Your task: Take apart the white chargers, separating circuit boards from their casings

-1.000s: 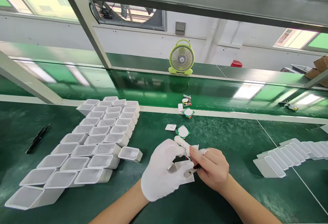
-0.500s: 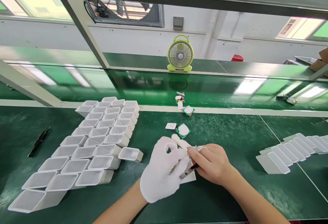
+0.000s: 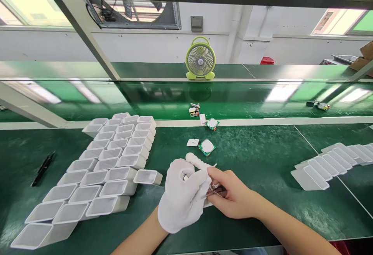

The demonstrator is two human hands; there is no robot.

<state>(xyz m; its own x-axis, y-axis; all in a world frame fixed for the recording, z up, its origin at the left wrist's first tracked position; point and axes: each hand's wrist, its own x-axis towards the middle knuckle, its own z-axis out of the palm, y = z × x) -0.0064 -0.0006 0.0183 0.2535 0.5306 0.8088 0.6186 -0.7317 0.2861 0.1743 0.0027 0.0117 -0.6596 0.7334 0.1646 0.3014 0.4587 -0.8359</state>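
My left hand (image 3: pixel 183 198) wears a white glove and is closed, with its forefinger stretched to the right. What it grips is mostly hidden; a bit of a white flat-sided piece (image 3: pixel 208 204) shows beneath the hands. My bare right hand (image 3: pixel 233 196) meets the glove's fingertips, its thumb and fingers closed on a slim metal tool (image 3: pixel 216 191), largely covered. Just beyond the hands lie a green circuit board with a round white top (image 3: pixel 207 146) and a small white plate (image 3: pixel 192 142).
Rows of white open boxes (image 3: pixel 96 165) stand at left, with one box (image 3: pixel 148 177) apart near my left hand. Black tweezers (image 3: pixel 43 168) lie far left. More white boxes (image 3: pixel 323 165) lean at right. Another board (image 3: pixel 212 123) sits by the ledge, below a green fan (image 3: pixel 200 61).
My right hand has turned and drawn closer to the glove's fingertips. The grey and black tool seen below them is now mostly covered, as is the white piece. The view has shifted slightly.
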